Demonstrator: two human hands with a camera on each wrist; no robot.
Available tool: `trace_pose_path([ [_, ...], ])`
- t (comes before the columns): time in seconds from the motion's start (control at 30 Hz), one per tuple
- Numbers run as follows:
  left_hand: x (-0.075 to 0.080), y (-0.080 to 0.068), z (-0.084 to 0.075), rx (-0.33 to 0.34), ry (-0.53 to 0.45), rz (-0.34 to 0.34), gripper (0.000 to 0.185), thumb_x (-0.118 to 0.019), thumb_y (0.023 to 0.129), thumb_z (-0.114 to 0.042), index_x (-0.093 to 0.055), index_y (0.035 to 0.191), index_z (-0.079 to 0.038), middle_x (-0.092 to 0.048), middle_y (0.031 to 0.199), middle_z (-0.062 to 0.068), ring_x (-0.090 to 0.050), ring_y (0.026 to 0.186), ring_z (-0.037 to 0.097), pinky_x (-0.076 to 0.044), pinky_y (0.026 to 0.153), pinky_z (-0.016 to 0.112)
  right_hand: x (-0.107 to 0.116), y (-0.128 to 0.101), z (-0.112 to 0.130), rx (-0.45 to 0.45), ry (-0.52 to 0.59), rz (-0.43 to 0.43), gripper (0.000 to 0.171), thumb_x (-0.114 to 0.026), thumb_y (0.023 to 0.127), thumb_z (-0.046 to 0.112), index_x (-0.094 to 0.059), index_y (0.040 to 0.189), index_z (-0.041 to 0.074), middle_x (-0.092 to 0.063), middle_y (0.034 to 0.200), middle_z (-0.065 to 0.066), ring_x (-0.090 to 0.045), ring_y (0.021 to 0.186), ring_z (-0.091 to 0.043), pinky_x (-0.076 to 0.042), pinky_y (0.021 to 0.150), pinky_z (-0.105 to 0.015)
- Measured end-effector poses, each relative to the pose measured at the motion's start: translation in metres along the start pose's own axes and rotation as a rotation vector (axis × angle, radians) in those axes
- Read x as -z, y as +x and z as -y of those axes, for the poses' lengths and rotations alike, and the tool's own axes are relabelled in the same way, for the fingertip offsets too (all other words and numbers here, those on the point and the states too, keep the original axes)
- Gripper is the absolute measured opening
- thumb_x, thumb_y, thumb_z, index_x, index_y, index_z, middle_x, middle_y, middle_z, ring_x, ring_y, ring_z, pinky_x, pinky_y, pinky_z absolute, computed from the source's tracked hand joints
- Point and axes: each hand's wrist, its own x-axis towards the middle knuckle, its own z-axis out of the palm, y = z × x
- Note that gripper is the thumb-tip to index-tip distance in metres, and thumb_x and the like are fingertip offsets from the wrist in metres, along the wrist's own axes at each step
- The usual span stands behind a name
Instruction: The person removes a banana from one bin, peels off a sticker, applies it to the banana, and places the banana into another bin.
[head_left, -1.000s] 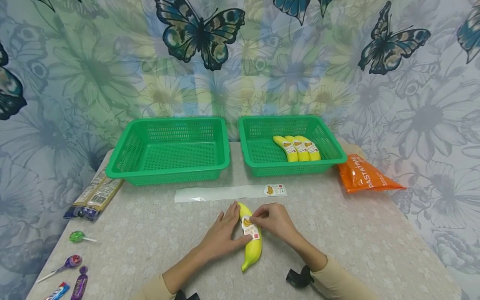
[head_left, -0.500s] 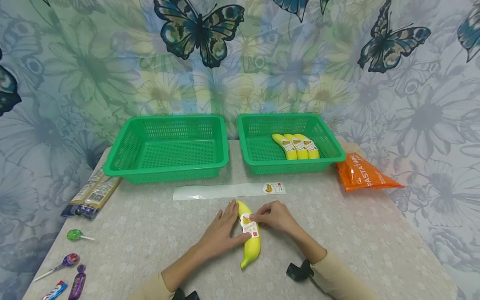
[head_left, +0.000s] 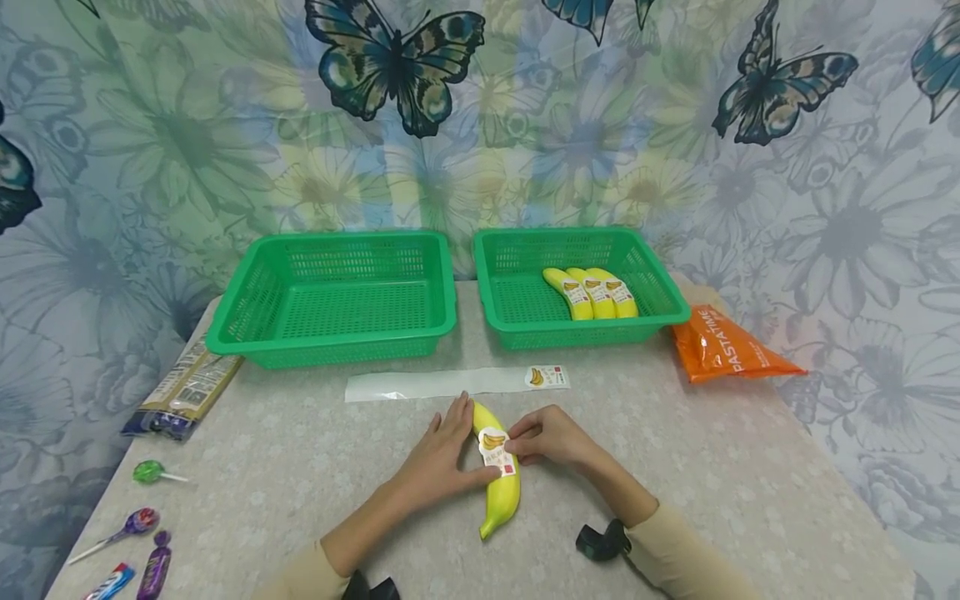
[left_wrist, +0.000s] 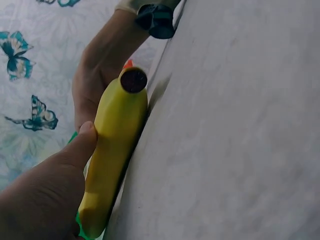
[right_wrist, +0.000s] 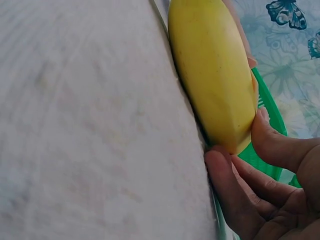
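A yellow banana [head_left: 501, 492] lies lengthwise on the table near the front edge, with a white banana sticker [head_left: 497, 450] on its upper half. My left hand [head_left: 453, 450] lies along its left side, fingers straight and thumb against the peel. In the left wrist view that thumb [left_wrist: 82, 142] touches the banana [left_wrist: 112, 150]. My right hand [head_left: 536, 439] comes from the right with curled fingers on the sticker's edge. Its thumb and fingertips [right_wrist: 260, 150] pinch the banana [right_wrist: 212, 75] from the side.
A sticker backing strip [head_left: 435, 383] with one sticker [head_left: 546, 377] lies beyond the banana. Behind it are an empty green basket [head_left: 330, 346] and one [head_left: 585, 333] holding three labelled bananas [head_left: 592, 293]. An orange bag [head_left: 723, 346], a packet [head_left: 183, 392] and lollipops [head_left: 150, 472] lie at the sides.
My right fingers have curled in closer on the sticker. My left hand has slid slightly further up the banana. The banana has stayed in place.
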Motion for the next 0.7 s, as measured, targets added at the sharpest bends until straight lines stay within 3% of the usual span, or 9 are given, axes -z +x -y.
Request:
trace_pose_path([
  [0.2, 0.005, 0.007, 0.005, -0.041, 0.013, 0.041, 0.113, -0.062, 0.081, -0.07, -0.014, 0.155, 0.0, -0.01, 0.164, 0.016, -0.011, 0.153, 0.026, -0.013, 0.123, 0.055, -0.001, 0.0, 0.001, 0.008, 0.016, 0.008, 0.031, -0.078, 0.082, 0.015, -0.071, 0.102, -0.007, -0.075, 0.09, -0.016, -0.071, 0.073, -0.015, -0.062, 0.067, -0.032],
  [0.37, 0.009, 0.011, 0.003, -0.018, 0.005, 0.074, 0.112, -0.069, 0.078, -0.064, -0.018, 0.154, 0.001, -0.015, 0.163, 0.015, -0.016, 0.152, 0.028, -0.015, 0.123, 0.053, -0.001, -0.001, 0.0, -0.002, 0.01, 0.008, 0.032, -0.079, 0.082, 0.017, -0.071, 0.103, -0.006, -0.075, 0.091, -0.015, -0.072, 0.073, -0.016, -0.062, 0.066, -0.032],
  [0.57, 0.01, 0.016, -0.004, 0.067, 0.007, 0.031, 0.107, -0.079, 0.071, -0.055, -0.033, 0.151, 0.0, -0.029, 0.159, 0.015, -0.032, 0.144, 0.043, -0.034, 0.113, 0.059, 0.0, 0.0, -0.002, -0.002, 0.014, 0.012, 0.032, -0.079, 0.082, 0.018, -0.072, 0.103, -0.006, -0.075, 0.092, -0.016, -0.072, 0.074, -0.016, -0.062, 0.067, -0.032],
  [0.7, 0.011, 0.019, -0.007, 0.075, 0.034, -0.006, 0.103, -0.079, 0.07, -0.053, -0.038, 0.148, 0.0, -0.036, 0.156, 0.017, -0.04, 0.137, 0.046, -0.041, 0.106, 0.059, 0.001, -0.001, -0.001, 0.006, 0.011, 0.012, 0.032, -0.079, 0.082, 0.018, -0.071, 0.103, -0.006, -0.075, 0.092, -0.015, -0.072, 0.074, -0.016, -0.062, 0.067, -0.031],
])
